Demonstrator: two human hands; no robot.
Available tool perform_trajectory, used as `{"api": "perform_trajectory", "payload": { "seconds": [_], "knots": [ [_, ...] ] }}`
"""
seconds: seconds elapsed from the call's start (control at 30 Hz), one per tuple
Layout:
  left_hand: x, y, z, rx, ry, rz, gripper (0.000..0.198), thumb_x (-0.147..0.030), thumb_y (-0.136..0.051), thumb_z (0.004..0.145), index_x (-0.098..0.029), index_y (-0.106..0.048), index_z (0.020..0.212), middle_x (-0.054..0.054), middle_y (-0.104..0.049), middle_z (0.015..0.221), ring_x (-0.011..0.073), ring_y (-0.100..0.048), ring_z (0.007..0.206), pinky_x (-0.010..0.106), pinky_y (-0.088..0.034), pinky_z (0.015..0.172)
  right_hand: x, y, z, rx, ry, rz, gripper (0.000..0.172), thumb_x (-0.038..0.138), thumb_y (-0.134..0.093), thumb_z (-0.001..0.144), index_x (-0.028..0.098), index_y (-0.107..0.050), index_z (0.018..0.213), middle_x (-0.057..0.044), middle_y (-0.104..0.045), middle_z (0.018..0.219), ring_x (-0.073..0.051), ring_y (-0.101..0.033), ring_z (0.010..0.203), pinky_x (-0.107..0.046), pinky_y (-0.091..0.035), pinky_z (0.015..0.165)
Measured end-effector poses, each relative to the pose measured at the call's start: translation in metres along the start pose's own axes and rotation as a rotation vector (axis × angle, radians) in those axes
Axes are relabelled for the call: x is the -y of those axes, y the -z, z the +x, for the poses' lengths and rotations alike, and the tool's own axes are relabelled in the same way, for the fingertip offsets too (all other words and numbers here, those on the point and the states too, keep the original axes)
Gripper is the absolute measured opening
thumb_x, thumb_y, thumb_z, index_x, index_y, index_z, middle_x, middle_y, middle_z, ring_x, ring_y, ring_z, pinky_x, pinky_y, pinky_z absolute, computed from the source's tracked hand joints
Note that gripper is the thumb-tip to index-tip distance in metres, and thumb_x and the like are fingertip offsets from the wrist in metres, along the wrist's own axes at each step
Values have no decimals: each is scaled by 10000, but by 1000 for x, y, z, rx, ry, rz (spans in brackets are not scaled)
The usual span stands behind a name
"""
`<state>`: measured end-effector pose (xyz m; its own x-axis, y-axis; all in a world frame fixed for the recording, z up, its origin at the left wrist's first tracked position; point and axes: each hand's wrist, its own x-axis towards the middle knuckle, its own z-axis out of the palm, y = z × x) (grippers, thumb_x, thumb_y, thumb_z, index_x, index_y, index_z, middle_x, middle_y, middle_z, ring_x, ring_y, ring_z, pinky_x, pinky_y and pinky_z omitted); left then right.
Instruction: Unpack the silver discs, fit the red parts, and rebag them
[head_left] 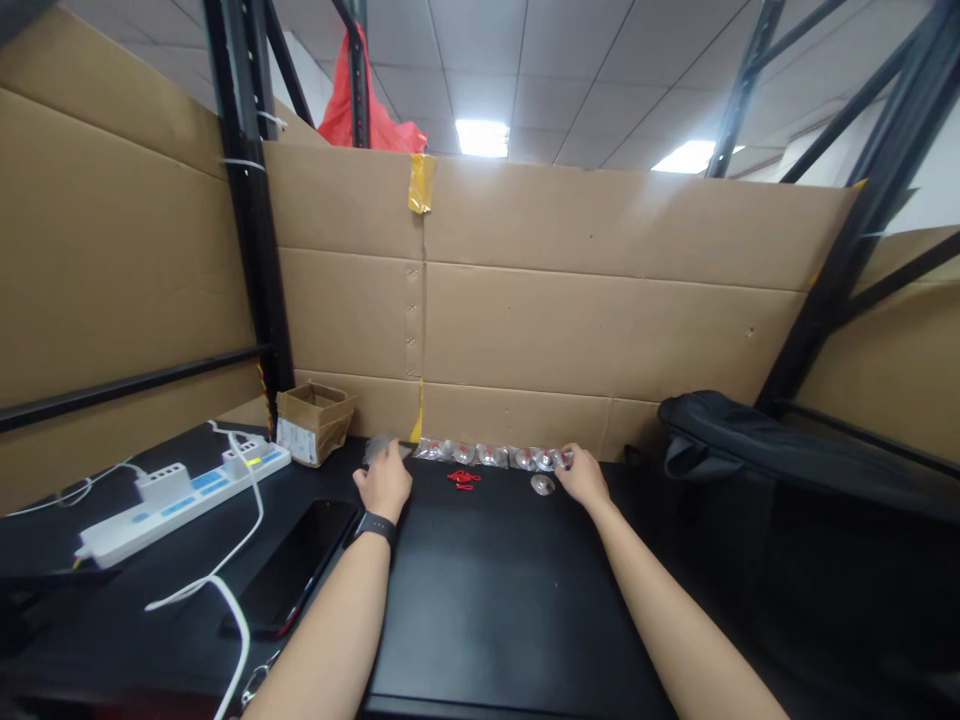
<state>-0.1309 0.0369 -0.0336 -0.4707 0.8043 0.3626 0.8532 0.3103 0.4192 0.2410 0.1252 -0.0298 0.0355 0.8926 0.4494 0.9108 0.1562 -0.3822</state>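
Along the back of the black table (510, 590) runs a row of small clear packets (489, 456) with round silvery pieces and red bits inside. My right hand (583, 478) has its fingers closed on the packet at the row's right end. Just left of that hand lies a loose round metal disc (542, 485). Several red cords (464, 478) lie in a small pile in front of the packets. My left hand (385, 485), with a dark band on the wrist, is at some clear plastic bags (376, 448) left of the row; its fingertips are pressed on the plastic.
A small open cardboard box (315, 425) stands at the back left. Nearer are a white power strip (184, 505), a white cable (251, 520) and a black phone (300, 565). A black bag (780, 460) lies at the right. Cardboard walls (540, 320) enclose the table.
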Motion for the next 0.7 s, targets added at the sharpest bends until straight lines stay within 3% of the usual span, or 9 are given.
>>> {"api": "perform_trajectory", "payload": {
  "seconds": [0.33,0.57,0.7],
  "knots": [
    [11,-1,6,-145,44,-136,461,-25,-414,843,-248,-572,1214,108,-680,1144,260,-644,1021,392,-316,845,-6,1,-23,-109,36,156,255,176,-602,746,210,-643,995,-60,-629,901,-210,-611,853,-282,-441,745],
    [10,1,7,-231,43,-158,389,-94,-511,826,-227,-569,1187,107,-653,1129,266,-641,987,369,-341,831,-19,2,-21,-162,102,223,214,203,-589,763,195,-656,966,-55,-625,878,-217,-608,850,-324,-466,816],
    [7,7,9,-281,34,-187,381,-111,-515,826,-230,-607,1176,104,-674,1133,272,-639,1029,380,-354,845,-17,6,-21,-128,145,248,232,204,-584,771,194,-665,988,-61,-634,907,-221,-617,874,-336,-475,846]
  ]
}}
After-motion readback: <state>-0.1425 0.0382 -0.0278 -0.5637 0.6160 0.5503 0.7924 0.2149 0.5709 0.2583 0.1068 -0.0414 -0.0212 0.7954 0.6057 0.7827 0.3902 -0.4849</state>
